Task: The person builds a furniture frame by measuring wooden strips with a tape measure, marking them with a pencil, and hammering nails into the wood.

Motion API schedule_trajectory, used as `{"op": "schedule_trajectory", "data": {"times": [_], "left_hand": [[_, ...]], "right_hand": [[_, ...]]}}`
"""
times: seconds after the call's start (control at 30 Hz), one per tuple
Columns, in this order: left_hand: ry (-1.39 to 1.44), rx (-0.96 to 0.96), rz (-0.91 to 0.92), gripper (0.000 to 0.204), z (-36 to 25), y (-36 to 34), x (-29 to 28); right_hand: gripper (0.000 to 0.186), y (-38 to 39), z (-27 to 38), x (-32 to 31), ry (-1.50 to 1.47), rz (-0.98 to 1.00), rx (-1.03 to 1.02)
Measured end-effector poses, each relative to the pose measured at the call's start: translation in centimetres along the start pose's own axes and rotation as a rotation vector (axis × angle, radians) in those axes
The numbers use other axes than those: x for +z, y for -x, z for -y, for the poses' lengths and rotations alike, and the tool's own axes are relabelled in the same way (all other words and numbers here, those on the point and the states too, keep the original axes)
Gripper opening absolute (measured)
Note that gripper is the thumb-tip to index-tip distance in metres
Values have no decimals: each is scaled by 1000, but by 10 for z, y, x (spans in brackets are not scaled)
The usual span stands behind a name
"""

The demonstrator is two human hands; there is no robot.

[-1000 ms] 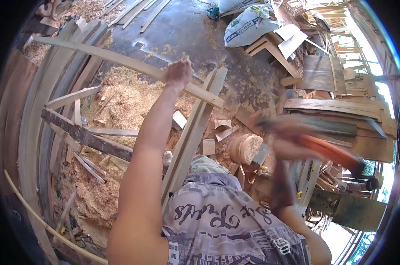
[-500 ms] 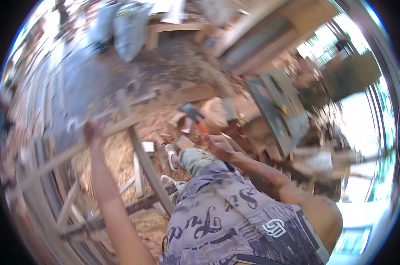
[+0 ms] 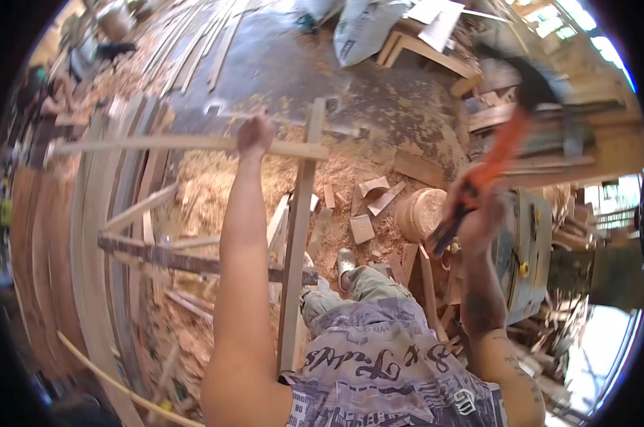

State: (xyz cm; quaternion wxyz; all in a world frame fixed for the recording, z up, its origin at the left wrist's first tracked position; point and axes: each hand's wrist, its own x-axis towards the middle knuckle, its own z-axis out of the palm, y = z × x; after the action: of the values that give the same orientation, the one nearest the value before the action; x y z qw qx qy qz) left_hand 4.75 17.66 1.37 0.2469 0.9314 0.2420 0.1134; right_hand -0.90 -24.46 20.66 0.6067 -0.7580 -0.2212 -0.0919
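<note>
My left hand (image 3: pixel 255 135) is closed around a pale wooden strip (image 3: pixel 172 142) that lies across the top of a wooden frame. The strip's right end rests near the upper part of the frame's upright bar (image 3: pixel 298 235). Lower down, a dark crossbar (image 3: pixel 183 261) joins the same frame. Raised on the right, my right hand (image 3: pixel 478 220) grips a hammer (image 3: pixel 507 142) by its orange and black handle. The dark hammer head points up and away, blurred by motion, well apart from the strip.
Long boards (image 3: pixel 87 249) stand stacked at the left. A round wood block (image 3: pixel 418 213) and several offcuts (image 3: pixel 361 228) lie on shavings ahead of my feet. A metal cabinet-like box (image 3: pixel 528 249) stands at right. A whitish sack (image 3: pixel 368 32) is at the back; another person (image 3: pixel 55 99) is far left.
My right hand has lifted the hammer from low in the middle up to the right. My left hand remains on the strip, while the whole view has swung left.
</note>
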Motion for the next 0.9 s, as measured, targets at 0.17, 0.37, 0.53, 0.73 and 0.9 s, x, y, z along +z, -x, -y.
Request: {"op": "schedule_trajectory", "data": {"times": [0.17, 0.37, 0.53, 0.73, 0.9], "left_hand": [[96, -65, -93, 35, 8, 9, -7], [124, -56, -96, 36, 11, -1, -20], [166, -56, 132, 43, -39, 3, -4], [634, -16, -117, 35, 36, -3, 14], [1652, -273, -221, 31, 63, 23, -55]], "right_hand": [[73, -48, 8, 77, -837, 282, -237], [59, 50, -133, 146, 310, 543, 496], [57, 54, -112, 57, 120, 317, 734], [47, 151, -74, -68, 201, 142, 780], [15, 231, -60, -208, 654, -236, 663]]}}
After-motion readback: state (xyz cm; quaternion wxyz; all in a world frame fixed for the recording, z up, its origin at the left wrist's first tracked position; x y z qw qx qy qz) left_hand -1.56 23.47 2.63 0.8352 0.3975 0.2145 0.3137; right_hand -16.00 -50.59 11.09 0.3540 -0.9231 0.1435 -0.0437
